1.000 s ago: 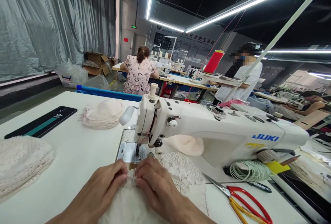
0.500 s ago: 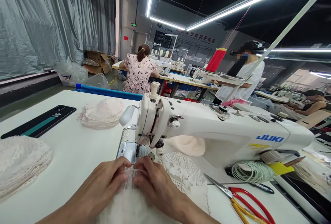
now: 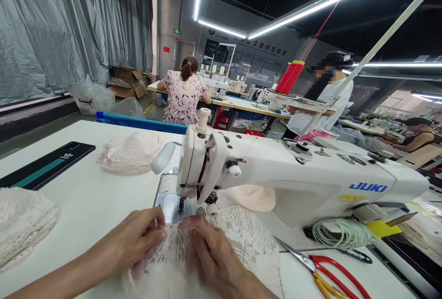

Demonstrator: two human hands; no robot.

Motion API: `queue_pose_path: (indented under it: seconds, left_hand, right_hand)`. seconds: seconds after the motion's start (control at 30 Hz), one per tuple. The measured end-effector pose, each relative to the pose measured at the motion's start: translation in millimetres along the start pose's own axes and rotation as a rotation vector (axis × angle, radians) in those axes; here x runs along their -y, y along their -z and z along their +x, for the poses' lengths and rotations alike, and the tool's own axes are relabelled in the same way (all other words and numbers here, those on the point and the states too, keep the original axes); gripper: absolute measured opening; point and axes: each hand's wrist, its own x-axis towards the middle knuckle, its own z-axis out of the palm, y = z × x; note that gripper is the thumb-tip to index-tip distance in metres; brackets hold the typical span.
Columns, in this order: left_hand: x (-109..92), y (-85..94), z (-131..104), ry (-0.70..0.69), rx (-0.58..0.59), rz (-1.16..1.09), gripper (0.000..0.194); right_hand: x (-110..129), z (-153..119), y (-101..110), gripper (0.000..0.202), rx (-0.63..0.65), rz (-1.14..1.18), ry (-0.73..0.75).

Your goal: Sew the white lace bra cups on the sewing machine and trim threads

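Observation:
A white sewing machine (image 3: 276, 165) stands across the table, its needle area and metal plate (image 3: 169, 204) just beyond my hands. My left hand (image 3: 138, 239) pinches the left edge of a cream lace fabric (image 3: 169, 250). On the right side of the same lace, my right hand (image 3: 210, 248) has its fingers bent around the edge, partly blurred. The lace hangs toward me, blurred low in the view. More patterned lace (image 3: 241, 230) lies under the machine arm, beside a smooth cream cup piece (image 3: 253, 197).
Red-and-yellow-handled scissors (image 3: 312, 264) and a coil of pale cord (image 3: 340, 233) lie at right. On the left are a black phone-like item (image 3: 51, 163), a lace cup (image 3: 133, 152) and stacked lace (image 3: 24, 225). People work at tables behind.
My hands have moved slightly apart, and the lace between them is spread wider. My left hand has shifted left. The whole view has shifted slightly.

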Motion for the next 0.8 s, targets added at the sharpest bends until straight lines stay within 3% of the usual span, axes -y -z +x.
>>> queue_pose_path:
  seconds: [0.1,0.27,0.43,0.53,0.6,0.7,0.8]
  left_hand:
    - [-8,3.6,-6,0.005,0.022,-0.025,0.03]
    - [-15,-7.6,-21,-0.037,0.068,-0.409,0.046]
    - [-8,-19.9,-41,0.193,0.089,-0.606,0.059]
    - [2,-19.8,-51,0.171,0.048,-0.541,0.071]
    - [7,-16.8,-52,0.169,0.005,-0.399,0.07]
    - [6,-12.2,-41,0.113,-0.085,-0.192,0.059]
    - [-6,-11.0,-24,0.029,-0.086,-0.15,0.055]
  right_hand:
    - [1,-2,4,0.031,0.014,-0.117,0.092]
    - [2,-4,5,0.039,0.038,-0.149,0.121]
    - [1,-3,6,0.039,-0.023,-0.087,0.167]
    - [1,-1,7,0.039,0.005,-0.044,0.161]
    - [0,0,7,0.039,0.026,0.004,0.142]
    - [1,0,7,0.038,0.05,0.062,0.118]
    - [2,0,9,0.036,0.044,0.071,0.072]
